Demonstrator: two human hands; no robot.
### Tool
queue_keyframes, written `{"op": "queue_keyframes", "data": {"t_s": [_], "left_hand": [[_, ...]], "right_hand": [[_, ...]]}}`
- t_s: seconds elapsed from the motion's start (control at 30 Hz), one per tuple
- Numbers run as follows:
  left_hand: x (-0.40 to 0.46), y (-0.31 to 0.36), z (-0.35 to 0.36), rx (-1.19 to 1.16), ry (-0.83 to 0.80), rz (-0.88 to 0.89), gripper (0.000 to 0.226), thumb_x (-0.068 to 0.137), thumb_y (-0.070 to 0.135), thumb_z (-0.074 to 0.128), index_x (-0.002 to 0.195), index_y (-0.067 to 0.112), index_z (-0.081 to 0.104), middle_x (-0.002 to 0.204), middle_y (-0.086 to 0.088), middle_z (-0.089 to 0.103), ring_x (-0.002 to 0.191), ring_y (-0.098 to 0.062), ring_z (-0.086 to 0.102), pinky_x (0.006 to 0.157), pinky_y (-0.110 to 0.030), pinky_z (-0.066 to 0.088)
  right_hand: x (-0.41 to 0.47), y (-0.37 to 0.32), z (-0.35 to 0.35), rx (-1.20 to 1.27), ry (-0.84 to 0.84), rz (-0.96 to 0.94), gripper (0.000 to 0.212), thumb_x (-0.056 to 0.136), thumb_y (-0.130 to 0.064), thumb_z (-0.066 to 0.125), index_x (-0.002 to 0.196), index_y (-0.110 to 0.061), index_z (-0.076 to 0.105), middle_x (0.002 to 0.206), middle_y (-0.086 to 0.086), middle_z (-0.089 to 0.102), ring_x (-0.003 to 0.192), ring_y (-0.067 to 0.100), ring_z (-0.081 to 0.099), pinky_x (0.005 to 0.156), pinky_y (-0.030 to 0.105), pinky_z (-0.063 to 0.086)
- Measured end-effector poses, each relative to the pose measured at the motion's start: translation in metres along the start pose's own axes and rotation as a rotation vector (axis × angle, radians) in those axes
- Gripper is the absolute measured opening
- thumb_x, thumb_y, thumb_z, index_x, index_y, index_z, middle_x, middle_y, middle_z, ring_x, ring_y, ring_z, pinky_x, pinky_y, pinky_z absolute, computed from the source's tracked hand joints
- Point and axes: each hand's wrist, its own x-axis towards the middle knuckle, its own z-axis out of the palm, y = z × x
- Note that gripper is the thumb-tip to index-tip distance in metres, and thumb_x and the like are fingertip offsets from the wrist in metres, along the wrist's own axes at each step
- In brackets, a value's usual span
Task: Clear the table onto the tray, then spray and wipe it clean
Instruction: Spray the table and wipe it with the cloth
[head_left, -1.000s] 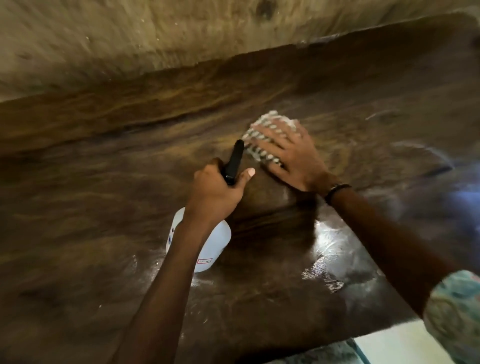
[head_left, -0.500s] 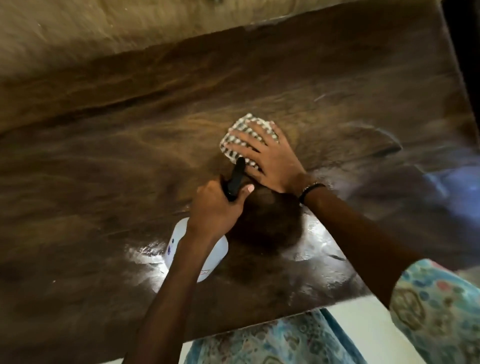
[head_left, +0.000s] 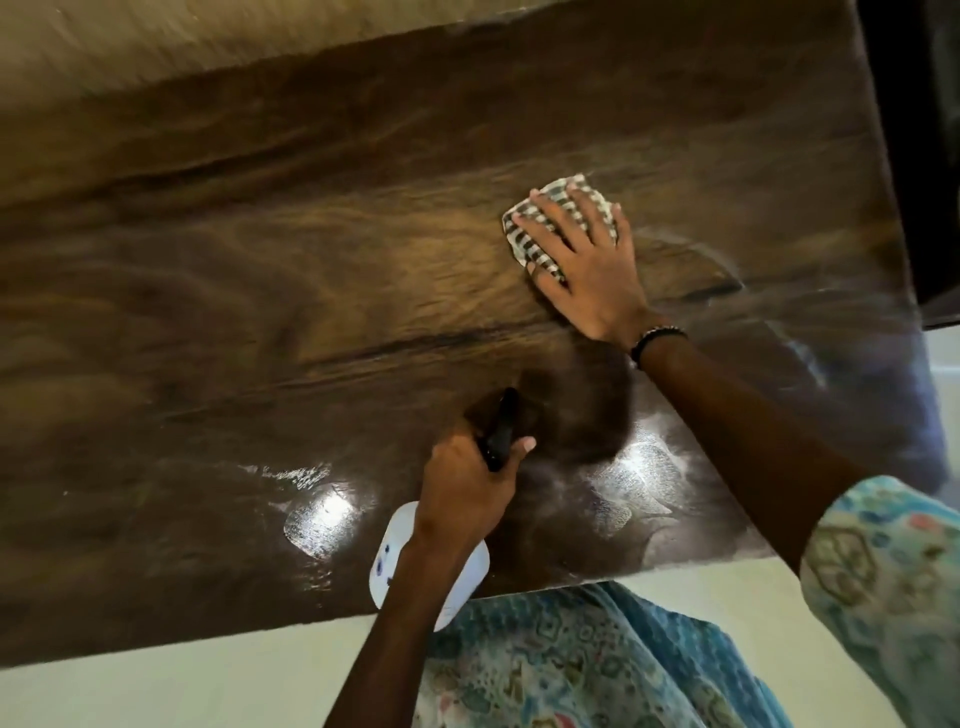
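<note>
Your right hand (head_left: 584, 260) lies flat, fingers spread, pressing the checked cloth (head_left: 556, 223) onto the dark wooden table (head_left: 260, 312) at about two o'clock, while your left hand (head_left: 462, 493) is wrapped around the white spray bottle (head_left: 395, 561) at six o'clock, near the table's front edge.

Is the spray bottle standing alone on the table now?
No, the left hand grips the spray bottle by its black head over the table.

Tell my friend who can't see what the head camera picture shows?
A person's right hand presses a checkered cloth flat on a dark wooden table. The left hand holds a white spray bottle near the table's front edge.
</note>
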Motion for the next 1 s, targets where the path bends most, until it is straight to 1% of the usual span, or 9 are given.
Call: {"op": "queue_keyframes", "data": {"t_s": [0.1, 0.2, 0.27, 0.4, 0.53, 0.63, 0.8, 0.9, 1.0], "left_hand": [[-0.005, -0.007, 0.003, -0.018, -0.032, -0.029, 0.064, 0.075, 0.057, 0.063, 0.121, 0.013, 0.055, 0.114, -0.012, 0.063, 0.107, -0.029, 0.060, 0.085, -0.035, 0.051], [-0.005, -0.008, -0.001, -0.061, 0.044, -0.092, 0.056, 0.076, 0.052, 0.066, 0.109, 0.007, 0.059, 0.102, -0.012, 0.064, 0.098, -0.029, 0.062, 0.072, -0.028, 0.047], [-0.005, -0.007, -0.005, -0.069, 0.099, -0.082, 0.049, 0.077, 0.047, 0.067, 0.102, 0.005, 0.059, 0.090, -0.007, 0.061, 0.092, -0.027, 0.062, 0.066, -0.024, 0.039], [-0.011, -0.010, -0.011, -0.126, 0.082, -0.072, 0.043, 0.075, 0.045, 0.070, 0.099, 0.012, 0.057, 0.091, -0.004, 0.060, 0.084, -0.020, 0.057, 0.067, -0.020, 0.038], [-0.015, -0.021, -0.013, -0.085, 0.101, -0.071, 0.052, 0.071, 0.050, 0.071, 0.097, 0.007, 0.059, 0.089, -0.006, 0.063, 0.081, -0.023, 0.060, 0.064, -0.023, 0.040], [-0.017, -0.025, -0.013, -0.144, 0.112, -0.085, 0.046, 0.072, 0.045, 0.073, 0.093, 0.006, 0.062, 0.089, -0.011, 0.067, 0.087, -0.029, 0.065, 0.072, -0.036, 0.052], [-0.025, -0.029, -0.008, -0.179, 0.120, -0.066, 0.037, 0.076, 0.037, 0.074, 0.096, 0.008, 0.064, 0.094, -0.011, 0.068, 0.091, -0.028, 0.064, 0.079, -0.034, 0.051], [-0.027, -0.033, -0.004, -0.197, 0.112, -0.070, 0.039, 0.075, 0.038, 0.074, 0.099, 0.008, 0.064, 0.097, -0.013, 0.068, 0.096, -0.031, 0.064, 0.085, -0.041, 0.053], [-0.030, -0.038, -0.001, -0.198, 0.115, -0.076, 0.039, 0.075, 0.038, 0.075, 0.097, 0.007, 0.064, 0.094, -0.016, 0.069, 0.094, -0.034, 0.064, 0.083, -0.044, 0.053]], "right_hand": [[-0.003, -0.007, 0.002, -0.009, 0.000, 0.025, 0.054, 0.093, -0.044, 0.032, 0.146, -0.035, 0.028, 0.157, -0.007, 0.023, 0.146, 0.027, 0.016, 0.112, 0.061, 0.011], [-0.010, -0.029, 0.008, -0.014, -0.024, -0.013, 0.055, 0.092, -0.042, 0.034, 0.146, -0.035, 0.028, 0.158, -0.006, 0.021, 0.146, 0.031, 0.015, 0.110, 0.063, 0.009], [-0.020, -0.052, 0.016, -0.007, -0.040, -0.116, 0.055, 0.091, -0.040, 0.038, 0.145, -0.035, 0.030, 0.157, -0.003, 0.025, 0.145, 0.033, 0.018, 0.110, 0.065, 0.011], [-0.067, -0.095, 0.034, 0.041, -0.014, -0.358, 0.051, 0.096, -0.039, 0.043, 0.146, -0.036, 0.030, 0.155, -0.004, 0.028, 0.145, 0.031, 0.018, 0.113, 0.063, 0.012], [-0.131, -0.071, 0.032, 0.061, -0.072, -0.530, 0.049, 0.089, -0.037, 0.050, 0.137, -0.030, 0.044, 0.149, -0.002, 0.041, 0.143, 0.029, 0.026, 0.112, 0.061, 0.021], [-0.138, -0.028, 0.020, -0.005, -0.064, -0.400, 0.052, 0.091, -0.043, 0.044, 0.142, -0.035, 0.036, 0.152, -0.004, 0.034, 0.143, 0.027, 0.024, 0.112, 0.061, 0.019], [-0.088, -0.042, 0.018, -0.009, 0.005, 0.004, 0.054, 0.093, -0.042, 0.040, 0.146, -0.037, 0.029, 0.157, -0.007, 0.024, 0.146, 0.027, 0.015, 0.113, 0.064, 0.010], [-0.070, -0.089, 0.031, 0.007, 0.027, -0.022, 0.054, 0.092, -0.039, 0.043, 0.145, -0.035, 0.032, 0.156, -0.004, 0.027, 0.145, 0.030, 0.018, 0.110, 0.067, 0.012], [-0.098, -0.120, 0.044, -0.009, 0.007, -0.231, 0.050, 0.094, -0.038, 0.044, 0.143, -0.036, 0.036, 0.154, -0.003, 0.032, 0.144, 0.031, 0.022, 0.111, 0.067, 0.012]]}}
